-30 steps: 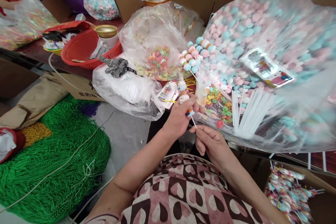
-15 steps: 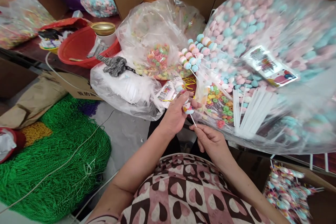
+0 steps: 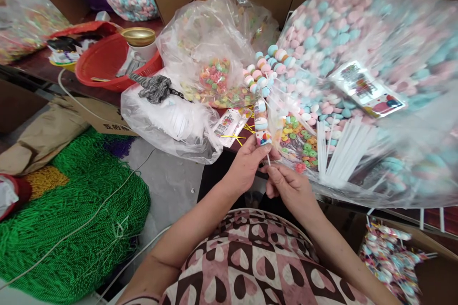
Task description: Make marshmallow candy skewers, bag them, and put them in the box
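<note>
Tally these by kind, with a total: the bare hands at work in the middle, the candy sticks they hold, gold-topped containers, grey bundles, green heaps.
Bare hands: 2 (left hand, right hand)
Candy stick in the hands: 1
Gold-topped container: 1
Grey bundle: 1
Green heap: 1
Total: 6

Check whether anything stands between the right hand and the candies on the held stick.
Yes: the left hand is in between, its thumb at the lower end of the candies, while the right hand holds the stick below.
</note>
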`<state>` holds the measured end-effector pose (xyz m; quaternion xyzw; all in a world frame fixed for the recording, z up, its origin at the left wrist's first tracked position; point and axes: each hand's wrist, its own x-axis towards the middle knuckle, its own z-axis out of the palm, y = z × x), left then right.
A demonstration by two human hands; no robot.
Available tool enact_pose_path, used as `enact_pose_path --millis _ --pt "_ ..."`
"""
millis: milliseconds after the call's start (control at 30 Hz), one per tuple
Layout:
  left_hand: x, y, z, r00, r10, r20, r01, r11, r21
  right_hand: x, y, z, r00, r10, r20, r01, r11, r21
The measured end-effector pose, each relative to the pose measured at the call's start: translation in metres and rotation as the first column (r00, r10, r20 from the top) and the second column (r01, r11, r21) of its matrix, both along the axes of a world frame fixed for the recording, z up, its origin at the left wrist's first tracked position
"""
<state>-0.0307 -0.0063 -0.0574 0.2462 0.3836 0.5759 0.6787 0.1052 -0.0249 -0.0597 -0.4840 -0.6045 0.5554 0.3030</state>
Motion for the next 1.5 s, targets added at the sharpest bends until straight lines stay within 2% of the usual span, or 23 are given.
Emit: enact_pose_path --millis 67,133,167,233,333,500,600,733,967,1067,1167,1267,1333,1433,1500 --pt "-0.001 0.000 0.002 0.999 0.035 -0.010 -0.035 0.999 0.016 0.005 0.007 0.006 0.991 -0.109 0.073 0.096 0.983 0.158" --pt "-0.001 -0.001 0.004 1.000 0.013 -0.010 -0.013 1.000 0.028 0.009 0.015 0.013 0.958 -0.261 0.122 0.203 0.911 0.358" --pt "-0.001 -0.002 0.004 1.000 -0.017 -0.007 0.017 0.999 0.027 0.009 0.019 0.016 0.943 -0.303 0.141 0.214 0.871 0.441" --pt "0.000 -0.004 0.005 0.996 -0.088 0.016 0.088 0.996 0.021 0.008 0.027 0.021 0.935 -0.301 0.186 0.152 0.816 0.557" --pt "0.000 -0.008 0.005 0.987 -0.153 0.052 0.152 0.988 0.032 0.004 0.034 0.023 0.934 -0.265 0.239 0.042 0.746 0.664" --pt "0.000 -0.009 0.002 0.981 -0.178 0.081 0.178 0.984 0.011 0.002 0.038 0.015 0.923 -0.307 0.231 -0.013 0.577 0.817" --pt "0.000 -0.009 -0.001 0.980 -0.181 0.088 0.181 0.983 0.002 0.003 0.039 0.011 0.913 -0.325 0.245 -0.044 0.518 0.854" --pt "0.000 -0.009 -0.003 0.977 -0.189 0.097 0.189 0.982 0.011 0.001 0.040 0.010 0.889 -0.380 0.255 -0.033 0.503 0.864" --pt "0.005 -0.009 -0.004 0.984 -0.168 0.064 0.169 0.985 -0.013 -0.001 0.044 0.006 0.854 -0.417 0.310 -0.059 0.515 0.855" --pt "0.011 -0.010 -0.007 0.994 -0.105 0.015 0.106 0.993 -0.043 -0.001 0.044 0.005 0.832 -0.428 0.352 -0.095 0.516 0.852" --pt "0.017 -0.009 -0.012 0.999 -0.035 -0.022 0.034 0.998 -0.047 -0.005 0.037 0.004 0.828 -0.440 0.347 -0.119 0.466 0.876" --pt "0.018 -0.005 -0.015 0.994 0.095 -0.048 -0.096 0.995 -0.010 -0.010 0.025 0.004 0.867 -0.364 0.339 -0.167 0.427 0.888" --pt "0.015 -0.003 -0.015 0.989 0.126 -0.075 -0.126 0.992 0.009 -0.011 0.020 0.005 0.891 -0.318 0.324 -0.162 0.444 0.881" --pt "0.008 -0.004 -0.012 0.985 0.043 -0.166 -0.041 0.999 0.017 -0.006 0.021 0.010 0.899 -0.359 0.252 -0.042 0.501 0.864" --pt "0.004 -0.006 -0.009 0.966 -0.010 -0.257 0.019 0.999 0.032 -0.001 0.028 0.013 0.901 -0.363 0.238 -0.021 0.512 0.859"
